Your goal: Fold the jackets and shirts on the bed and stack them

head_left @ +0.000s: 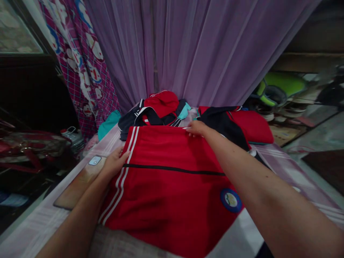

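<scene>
A red garment (161,200) with white double stripes down its left side, a black line across it and a round blue badge at the lower right lies spread on the checked cloth. My left hand (117,162) is closed on its left edge, near the stripes. At the garment's far edge, right of its middle, my right hand (195,129) pinches the red fabric between thumb and fingers. A phone (77,184) lies beside my left forearm, which partly covers it.
Crumpled red and dark clothes (163,104) lie behind the garment. Folded red and black clothes (252,125) are at the back right. A purple curtain (172,46) hangs behind the checked cloth (292,166). Shoes (268,113) stand on a shelf at right.
</scene>
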The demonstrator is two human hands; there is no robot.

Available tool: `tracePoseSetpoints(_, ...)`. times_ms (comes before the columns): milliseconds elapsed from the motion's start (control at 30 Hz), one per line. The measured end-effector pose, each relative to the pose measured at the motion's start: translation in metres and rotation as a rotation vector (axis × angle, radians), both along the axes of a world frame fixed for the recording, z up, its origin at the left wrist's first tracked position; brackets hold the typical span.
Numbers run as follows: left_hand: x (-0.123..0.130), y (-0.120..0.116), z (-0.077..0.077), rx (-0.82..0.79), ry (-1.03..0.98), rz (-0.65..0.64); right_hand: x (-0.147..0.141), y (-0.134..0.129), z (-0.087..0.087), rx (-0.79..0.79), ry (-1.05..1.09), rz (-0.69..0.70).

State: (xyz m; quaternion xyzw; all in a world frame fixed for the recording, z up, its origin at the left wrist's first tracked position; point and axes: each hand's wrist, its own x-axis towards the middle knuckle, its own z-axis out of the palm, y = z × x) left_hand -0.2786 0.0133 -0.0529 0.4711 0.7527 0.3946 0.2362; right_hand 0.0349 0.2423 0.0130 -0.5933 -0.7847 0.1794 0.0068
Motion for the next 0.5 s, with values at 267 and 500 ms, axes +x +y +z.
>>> tracePoseSetpoints(267, 0.007, -0.001, 0.017, -0.155, -0.331, 0.017, -0.024, 0.009, -0.066, 0.419, 0.079, -0.109)
tracePoseSetpoints(500, 0.008, -0.007, 0.020, -0.203, -0.161, -0.253, 0.008, -0.051, -0.039, 0.369, 0.071, 0.214)
